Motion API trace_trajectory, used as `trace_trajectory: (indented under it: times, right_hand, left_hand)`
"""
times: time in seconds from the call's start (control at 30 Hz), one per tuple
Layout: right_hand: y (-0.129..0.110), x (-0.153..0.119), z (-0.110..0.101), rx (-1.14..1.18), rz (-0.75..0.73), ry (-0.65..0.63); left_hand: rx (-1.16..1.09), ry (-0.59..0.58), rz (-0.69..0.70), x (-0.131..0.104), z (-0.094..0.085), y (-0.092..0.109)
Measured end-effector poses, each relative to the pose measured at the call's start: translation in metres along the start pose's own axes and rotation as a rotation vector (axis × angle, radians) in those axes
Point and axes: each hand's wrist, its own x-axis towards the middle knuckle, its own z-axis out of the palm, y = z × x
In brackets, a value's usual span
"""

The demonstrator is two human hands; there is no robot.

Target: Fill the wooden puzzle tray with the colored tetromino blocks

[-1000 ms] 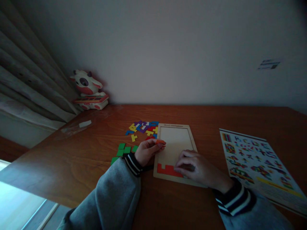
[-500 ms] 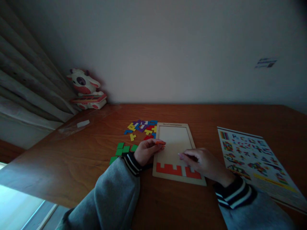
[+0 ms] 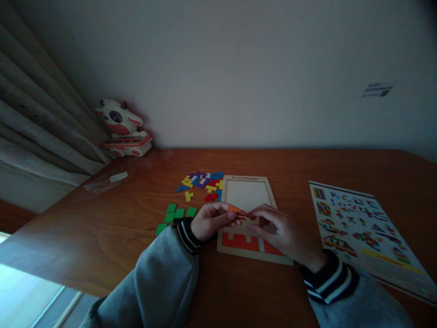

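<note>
Over the wooden puzzle tray (image 3: 269, 191), my left hand (image 3: 213, 221) is closed on orange puzzle pieces (image 3: 235, 209), which stick out past its fingertips. My right hand (image 3: 276, 228) reaches in from the right, thumb and forefinger apart at the free end of these pieces. Whether it touches them I cannot tell. Red-orange pieces (image 3: 241, 241) lie flat along the near end of the tray, partly hidden on the right by my right hand.
Green square pieces (image 3: 179, 213) lie left of the tray. Beyond them is a pile of mixed coloured pieces (image 3: 201, 180). A printed pattern sheet (image 3: 362, 228) lies at the right. A toy cow with a keyboard (image 3: 126, 130) stands at the back left by the curtain (image 3: 44, 105).
My right hand has moved left and up to the pieces in my left hand, its finger and thumb now spread. My left hand has turned slightly, showing more of the orange pieces.
</note>
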Motion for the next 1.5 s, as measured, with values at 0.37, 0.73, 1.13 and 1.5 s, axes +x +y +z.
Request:
trace_trajectory:
  times: [0.37, 0.73, 1.13, 1.5]
  right_hand:
    - [-0.007, 0.000, 0.005, 0.070, -0.015, -0.003]
    - [-0.009, 0.000, 0.004, 0.011, 0.109, 0.088]
    - [0.003, 0.001, 0.005, 0.085, 0.197, 0.274]
    - [-0.006, 0.003, 0.009, 0.444, 0.378, 0.167]
  left_hand:
    - [0.096, -0.061, -0.033, -0.002, 0.000, 0.002]
    - [0.054, 0.149, 0.017, 0.003, -0.001, -0.005]
    - [0.028, 0.383, 0.082, 0.010, -0.010, -0.010]
    - [0.126, 0.191, -0.042, 0.004, 0.006, -0.005]
